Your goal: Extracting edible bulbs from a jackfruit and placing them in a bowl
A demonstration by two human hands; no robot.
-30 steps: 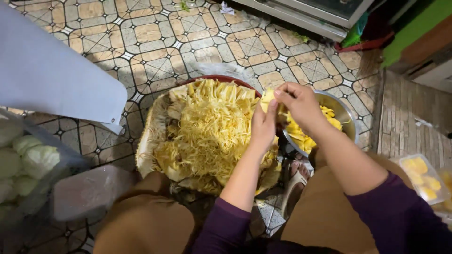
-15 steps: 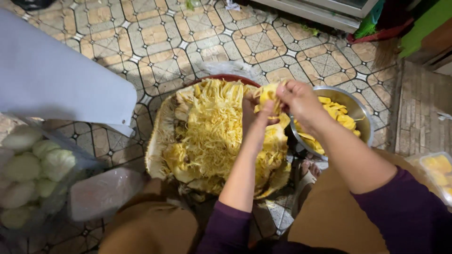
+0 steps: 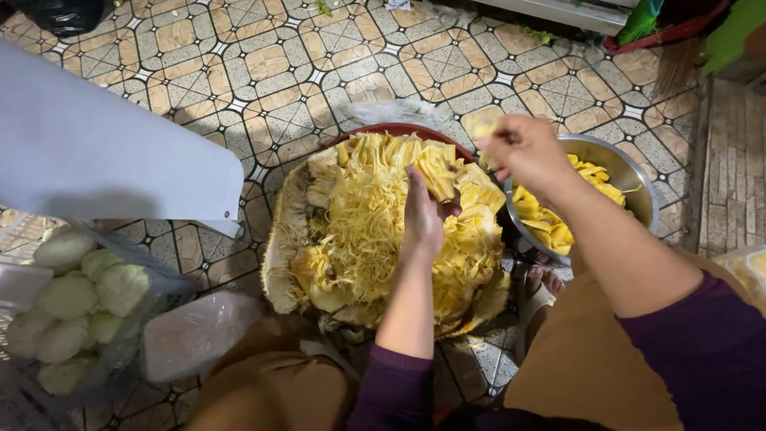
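Fingers of left hand (image 3: 421, 217) now dug into the opened yellow fibrous jackfruit (image 3: 375, 227); right hand (image 3: 523, 148), pinching a yellow pod (image 3: 483, 126), has lifted off it toward the round steel bowl (image 3: 630, 179) beside it.

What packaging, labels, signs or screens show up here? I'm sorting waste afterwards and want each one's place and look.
No labels, signs or screens show.
Clear plastic bag: lower left on the floor, crumpled, holding pale green round pieces.
Plastic tub: right of that bag, whitish and see-through, blurred.
Clear tray: right edge, yellow pieces inside, mostly cut off.
Thin plastic sheet: on the tiles behind the cut-open yellow fruit.
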